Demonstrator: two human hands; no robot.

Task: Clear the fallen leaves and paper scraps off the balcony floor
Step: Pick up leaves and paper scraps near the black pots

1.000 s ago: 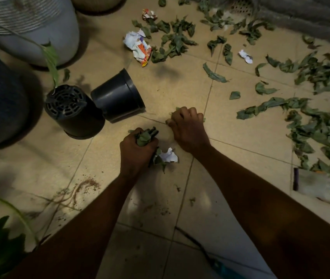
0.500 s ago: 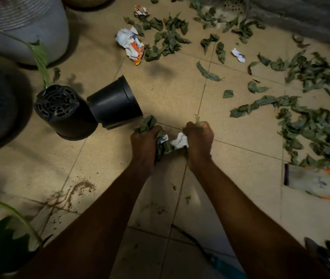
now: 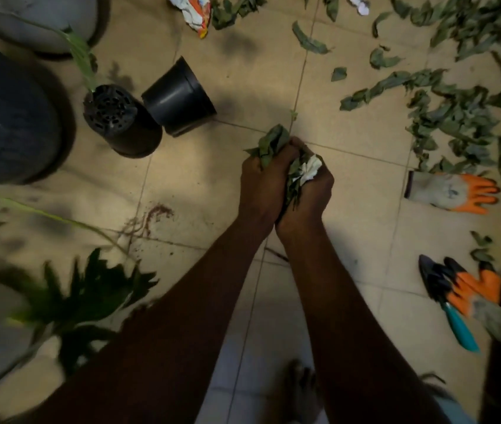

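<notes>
Bare tiles (image 3: pixel 243 87) between black pots (image 3: pixel 178 96) and scattered leaves (image 3: pixel 457 117); gloves (image 3: pixel 454 191) right.

Tiled floor (image 3: pixel 350 234) bears scattered leaves (image 3: pixel 457 123) and paper scraps (image 3: pixel 195 10). Two black pots (image 3: pixel 178 97) lie overturned side by side. A glove (image 3: pixel 454 191) lies at right.

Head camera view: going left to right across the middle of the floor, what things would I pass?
Big dark tub → black pot showing its holed base → black pot lying on its side → left hand → right hand, both gripping a wad of leaves and paper → grey-and-orange glove.
</notes>
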